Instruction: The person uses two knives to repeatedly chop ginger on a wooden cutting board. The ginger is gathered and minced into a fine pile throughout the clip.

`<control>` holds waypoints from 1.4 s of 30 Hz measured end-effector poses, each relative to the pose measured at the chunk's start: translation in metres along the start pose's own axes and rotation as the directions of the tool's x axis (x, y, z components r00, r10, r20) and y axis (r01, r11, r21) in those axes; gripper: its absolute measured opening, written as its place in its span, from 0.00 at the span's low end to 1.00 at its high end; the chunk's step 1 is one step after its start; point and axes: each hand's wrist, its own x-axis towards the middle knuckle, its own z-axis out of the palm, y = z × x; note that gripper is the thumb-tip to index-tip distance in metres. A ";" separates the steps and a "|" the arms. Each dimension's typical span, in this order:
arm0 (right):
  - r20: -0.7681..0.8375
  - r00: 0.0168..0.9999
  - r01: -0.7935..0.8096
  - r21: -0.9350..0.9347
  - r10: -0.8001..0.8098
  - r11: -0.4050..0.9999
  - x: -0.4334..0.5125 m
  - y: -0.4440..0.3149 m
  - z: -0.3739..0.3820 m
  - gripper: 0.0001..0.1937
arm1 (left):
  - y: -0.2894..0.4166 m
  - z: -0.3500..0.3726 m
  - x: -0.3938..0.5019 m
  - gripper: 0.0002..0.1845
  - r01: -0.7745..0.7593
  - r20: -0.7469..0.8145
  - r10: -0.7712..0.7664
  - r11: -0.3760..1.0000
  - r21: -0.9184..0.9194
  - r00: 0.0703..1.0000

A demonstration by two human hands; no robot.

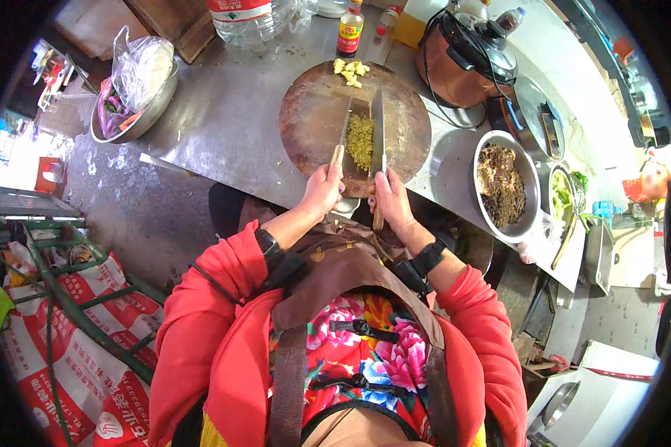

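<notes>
My left hand (323, 189) grips the wooden handle of one kitchen knife (345, 125), its blade standing nearly on edge. In my right hand (391, 198) is the wooden handle of a second, wider cleaver (378, 131). The two blades run almost parallel over a round wooden chopping board (307, 123). Between them lies a heap of finely chopped yellow-green food (360, 141), perhaps pickle or ginger. Several pale yellow pieces (351, 71), resembling peeled ginger or garlic, sit at the board's far edge.
Behind the board stands a sauce bottle (349, 33). An electric pressure cooker (458, 67) with a looped cord is at the back right. A metal bowl of dark, minced-looking food (503, 184) stands right. On the left, a metal bowl (151, 120) holds bagged food near the steel table's edge (218, 184).
</notes>
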 end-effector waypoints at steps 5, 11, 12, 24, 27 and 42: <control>-0.041 0.999 0.025 0.014 -0.024 1.000 0.005 -0.004 0.000 0.13 | 0.000 0.009 0.003 0.19 -0.008 0.036 0.007 1.000 0.013 0.999; -0.051 0.998 0.035 -0.034 -0.037 0.999 0.009 -0.013 -0.003 0.13 | 0.001 0.011 0.006 0.18 0.011 -0.007 -0.011 0.999 0.053 1.000; -0.090 0.996 -0.007 0.036 0.011 0.999 0.009 -0.013 -0.003 0.12 | 0.001 0.012 0.005 0.18 0.013 -0.007 -0.013 0.999 0.040 1.000; 0.014 0.989 -0.145 0.023 0.145 0.989 0.000 -0.012 -0.003 0.14 | 0.000 0.007 0.002 0.17 0.001 -0.026 -0.001 1.000 0.002 1.000; -0.021 0.996 -0.085 0.102 0.087 0.991 -0.001 -0.013 0.001 0.16 | 0.000 0.005 0.003 0.19 -0.010 -0.033 0.009 0.999 -0.030 0.999; -0.081 0.997 -0.021 -0.104 0.012 0.994 -0.006 -0.016 -0.012 0.15 | -0.001 0.007 0.001 0.19 0.029 0.032 -0.033 0.993 0.117 0.999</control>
